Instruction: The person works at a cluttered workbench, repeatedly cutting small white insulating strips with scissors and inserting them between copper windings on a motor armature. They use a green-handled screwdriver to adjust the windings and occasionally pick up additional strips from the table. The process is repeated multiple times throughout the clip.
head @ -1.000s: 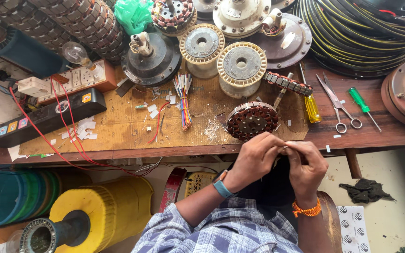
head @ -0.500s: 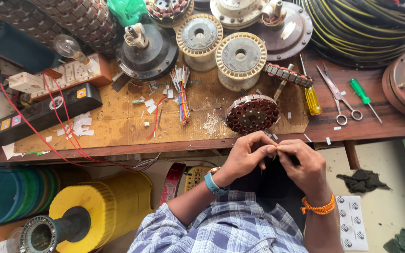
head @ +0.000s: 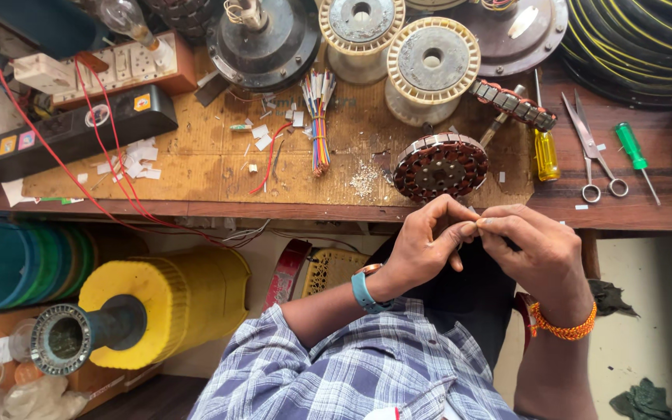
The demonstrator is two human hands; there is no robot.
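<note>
Bare left hand (head: 421, 245) and right hand (head: 534, 249) stay pinched together below the bench's (head: 196, 167) front edge; whether they grip anything, I cannot tell.

fwd: stator (head: 440, 166) blocks | L bench: scraps (head: 130, 159), passable

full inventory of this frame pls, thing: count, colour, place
stator core: 1, brown, bench edge above the hands
wire spools: 2, cream, bench back
motor housing: 1, black, back centre
wire bundle: 1, multicolour, bench centre
screwdrivers: 2, yellow and green, right
scissors: 1, steel, right
switch board: 1, wooden, left
black box: 1, left
yellow reel: 1, under bench
left hand: fingertips meeting the right's
right hand: pinching something too small to tell
</note>
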